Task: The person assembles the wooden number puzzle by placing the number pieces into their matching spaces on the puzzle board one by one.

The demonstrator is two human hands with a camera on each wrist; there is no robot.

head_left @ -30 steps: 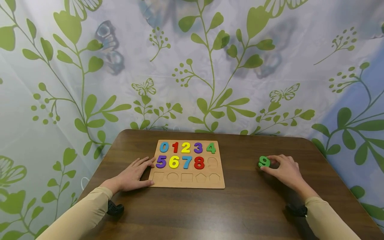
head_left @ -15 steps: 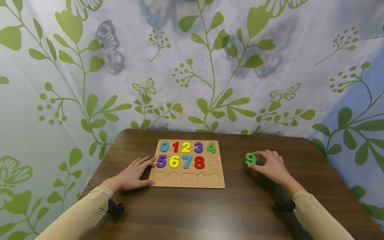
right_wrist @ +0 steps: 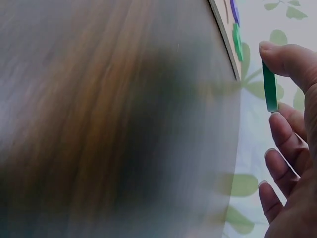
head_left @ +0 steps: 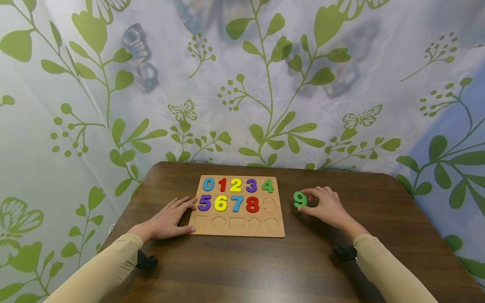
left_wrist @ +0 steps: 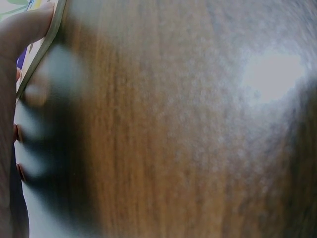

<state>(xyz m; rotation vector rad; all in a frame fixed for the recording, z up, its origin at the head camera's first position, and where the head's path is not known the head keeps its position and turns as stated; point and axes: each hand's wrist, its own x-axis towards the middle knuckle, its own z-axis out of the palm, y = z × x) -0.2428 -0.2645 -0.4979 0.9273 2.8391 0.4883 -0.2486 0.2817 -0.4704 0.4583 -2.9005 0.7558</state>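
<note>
My right hand (head_left: pixel 327 207) pinches a green number 9 piece (head_left: pixel 300 200) between thumb and fingers, just right of the wooden number puzzle board (head_left: pixel 227 231). The right wrist view shows that green piece (right_wrist: pixel 269 89) edge-on, between the thumb tip and a fingertip. On the board's left edge rests my left hand (head_left: pixel 166 221), its fingers spread and the thumb near the lower corner. Coloured numbers 0 to 8 sit in the two upper rows, among them a red 8 (head_left: pixel 252 205) and a green 4 (head_left: pixel 267 186). A bare 9-shaped recess (head_left: pixel 270 204) lies right of the 8.
Along the board's lower row run several bare shape recesses, including a pentagon (head_left: pixel 254 223). The brown wooden table (head_left: pixel 242 269) reaches back to a leaf-patterned curtain (head_left: pixel 212 105). Dark bands sit at both wrists, the left band (head_left: pixel 147 261) close over the table.
My right hand has carried the green 9 leftward across the table, from far right to close beside the board. The left hand has stayed at the board's left edge.
</note>
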